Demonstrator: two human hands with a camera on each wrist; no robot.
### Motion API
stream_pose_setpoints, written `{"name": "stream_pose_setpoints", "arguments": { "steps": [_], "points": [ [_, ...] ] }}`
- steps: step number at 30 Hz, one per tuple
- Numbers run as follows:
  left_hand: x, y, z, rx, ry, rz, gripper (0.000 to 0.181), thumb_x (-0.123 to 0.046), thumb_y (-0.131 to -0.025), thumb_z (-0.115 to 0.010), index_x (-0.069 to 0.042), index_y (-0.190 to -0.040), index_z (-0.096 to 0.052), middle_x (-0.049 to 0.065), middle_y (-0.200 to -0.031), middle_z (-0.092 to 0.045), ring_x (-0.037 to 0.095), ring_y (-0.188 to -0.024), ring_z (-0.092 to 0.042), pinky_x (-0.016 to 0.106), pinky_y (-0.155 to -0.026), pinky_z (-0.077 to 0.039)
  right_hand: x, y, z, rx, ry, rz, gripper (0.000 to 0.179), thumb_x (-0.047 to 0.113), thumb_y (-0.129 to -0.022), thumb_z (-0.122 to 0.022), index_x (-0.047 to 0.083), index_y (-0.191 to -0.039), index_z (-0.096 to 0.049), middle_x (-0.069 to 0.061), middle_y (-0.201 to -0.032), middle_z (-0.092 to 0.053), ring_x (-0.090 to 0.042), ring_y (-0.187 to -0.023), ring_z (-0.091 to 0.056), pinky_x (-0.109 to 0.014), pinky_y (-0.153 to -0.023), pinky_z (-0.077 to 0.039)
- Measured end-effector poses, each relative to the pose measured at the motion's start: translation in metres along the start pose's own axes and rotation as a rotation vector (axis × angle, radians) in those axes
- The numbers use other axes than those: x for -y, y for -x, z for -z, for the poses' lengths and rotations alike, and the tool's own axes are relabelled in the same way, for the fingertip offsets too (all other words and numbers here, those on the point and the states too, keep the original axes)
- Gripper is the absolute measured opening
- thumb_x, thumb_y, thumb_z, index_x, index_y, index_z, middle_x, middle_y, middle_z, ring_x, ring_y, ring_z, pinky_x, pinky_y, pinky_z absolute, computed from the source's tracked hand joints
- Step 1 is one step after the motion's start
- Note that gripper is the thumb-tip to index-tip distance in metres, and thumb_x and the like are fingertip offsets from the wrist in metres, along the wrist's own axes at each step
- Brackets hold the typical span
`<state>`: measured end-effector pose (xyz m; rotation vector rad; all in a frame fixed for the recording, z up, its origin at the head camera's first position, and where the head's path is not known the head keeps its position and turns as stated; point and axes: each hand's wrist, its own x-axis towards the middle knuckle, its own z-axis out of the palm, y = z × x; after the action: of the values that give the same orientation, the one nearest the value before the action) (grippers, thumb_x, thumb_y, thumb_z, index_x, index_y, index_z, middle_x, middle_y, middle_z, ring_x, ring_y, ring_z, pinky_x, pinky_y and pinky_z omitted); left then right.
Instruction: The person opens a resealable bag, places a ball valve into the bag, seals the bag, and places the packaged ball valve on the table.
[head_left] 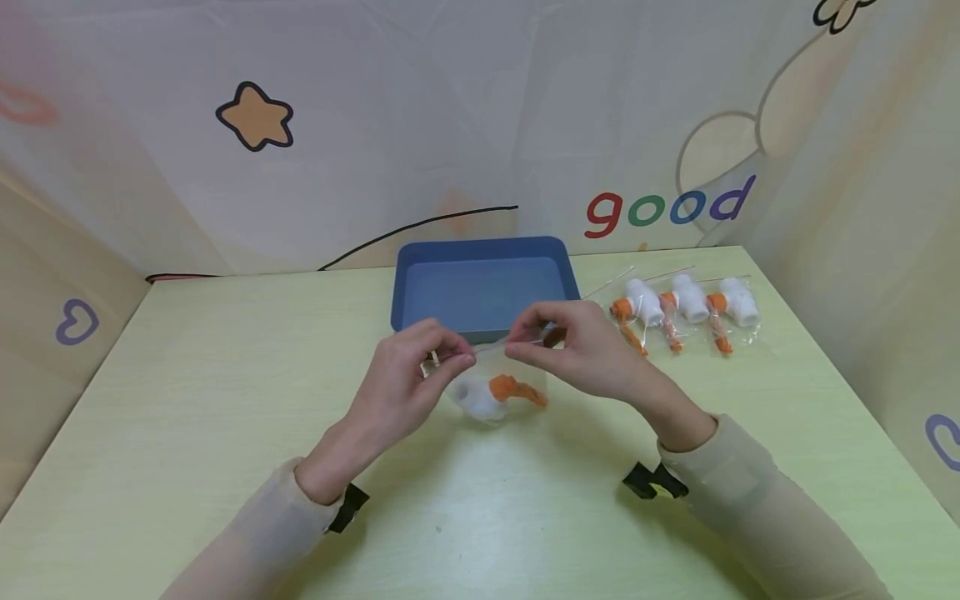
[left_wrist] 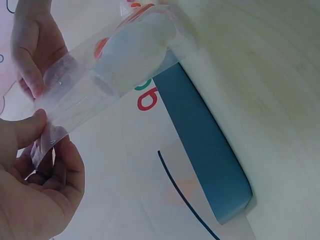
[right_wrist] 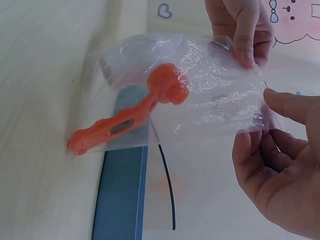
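Observation:
A clear plastic bag (right_wrist: pixel 210 107) hangs from both hands just in front of the blue tray (head_left: pixel 487 292). Inside it lies a white plastic valve (left_wrist: pixel 135 55) with an orange lever handle (right_wrist: pixel 125 120). My left hand (head_left: pixel 408 367) pinches one end of the bag's top edge between thumb and fingers. At the other end of that edge, my right hand (head_left: pixel 573 346) pinches the film the same way. Between the two hands the edge is stretched nearly straight, and the valve sits at the bag's bottom, close over the table in the head view.
Three more bagged valves with orange handles (head_left: pixel 688 297) lie in a row at the table's back right. The tray stands at the back middle, against a printed cloth (head_left: pixel 450 125). Another cloth (head_left: pixel 885 208) hangs along the right side.

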<state>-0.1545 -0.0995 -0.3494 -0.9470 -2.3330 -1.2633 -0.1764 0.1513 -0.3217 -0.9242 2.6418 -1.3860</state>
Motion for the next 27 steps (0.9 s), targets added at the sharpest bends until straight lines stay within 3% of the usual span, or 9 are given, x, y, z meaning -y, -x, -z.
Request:
{"name": "stream_pose_setpoints", "arguments": {
  "steps": [15, 27],
  "points": [
    [0.000, -0.001, 0.004, -0.032, 0.037, -0.020, 0.009, -0.004, -0.087, -0.081, -0.011, -0.092, -0.079, -0.007, -0.083, -0.067, 0.006, -0.071, -0.060, 0.026, -0.059, -0.051, 0.008, 0.005, 0.008, -0.018, 0.000, -0.003, 0.005, 0.011, -0.091, -0.080, 0.011, -0.092, -0.075, -0.001, -0.079, -0.066, -0.019, -0.071, -0.057, -0.029, -0.060, -0.048],
    [0.000, 0.000, 0.016, 0.072, -0.003, 0.090, 0.014, -0.005, -0.090, -0.080, -0.006, -0.104, -0.077, -0.004, -0.091, -0.068, 0.008, -0.077, -0.063, 0.029, -0.068, -0.056, 0.010, 0.005, 0.006, -0.030, 0.016, 0.044, 0.005, 0.012, -0.091, -0.080, 0.013, -0.091, -0.075, 0.000, -0.080, -0.066, -0.017, -0.071, -0.056, -0.029, -0.060, -0.046]
  ]
}}
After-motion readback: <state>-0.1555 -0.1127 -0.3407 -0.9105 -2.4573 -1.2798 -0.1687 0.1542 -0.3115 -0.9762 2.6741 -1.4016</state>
